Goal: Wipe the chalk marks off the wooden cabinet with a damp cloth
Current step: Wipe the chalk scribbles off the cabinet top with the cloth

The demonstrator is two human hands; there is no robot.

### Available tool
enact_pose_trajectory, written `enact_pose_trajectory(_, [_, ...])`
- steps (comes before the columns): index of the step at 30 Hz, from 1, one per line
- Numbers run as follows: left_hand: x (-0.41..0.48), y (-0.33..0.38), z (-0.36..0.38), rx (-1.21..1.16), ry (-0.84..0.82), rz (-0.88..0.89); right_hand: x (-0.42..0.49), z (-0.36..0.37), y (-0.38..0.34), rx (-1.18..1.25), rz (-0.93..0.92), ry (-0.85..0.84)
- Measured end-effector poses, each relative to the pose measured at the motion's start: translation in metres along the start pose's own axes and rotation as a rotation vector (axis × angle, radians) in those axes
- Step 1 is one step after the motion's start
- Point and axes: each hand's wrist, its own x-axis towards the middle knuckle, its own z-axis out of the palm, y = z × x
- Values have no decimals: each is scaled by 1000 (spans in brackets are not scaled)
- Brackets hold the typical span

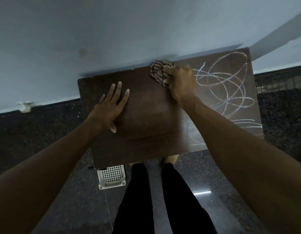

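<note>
The dark wooden cabinet top [146, 115] stands against a pale wall. White looping chalk marks [227, 88] cover its right half, while the left and middle look dark and bare. My right hand [181, 81] grips a crumpled striped cloth [159, 70] and presses it on the top near the back edge, just left of the scribbles. My left hand [111, 107] lies flat on the left part of the top, fingers spread, holding nothing.
A white perforated plastic basket [111, 177] sits on the dark speckled floor [45, 132] below the cabinet's front left corner. My legs in black trousers [163, 200] stand in front of the cabinet. The wall [112, 31] runs right behind the cabinet.
</note>
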Motion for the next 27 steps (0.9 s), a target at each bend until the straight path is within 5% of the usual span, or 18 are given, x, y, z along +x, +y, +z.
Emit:
enact_pose_trajectory(7, [-3,-1,-3,-14,-8,18,-113,-25,7,36,-13,-118])
enact_pose_trajectory(11, [-3,2,-4,-10,-25,4,-209,-29,28,84,186,-92])
enact_pose_trajectory(15, [-1,0,-1,-26,-8,9,-259,-24,40,97,197,-131])
enact_pose_trajectory(23, [-3,-6,1,-79,20,40,-192,-31,9,296,399,-96])
enact_pose_trajectory(27, [-1,-8,5,-86,35,40,-112,-31,-9,100,197,-80])
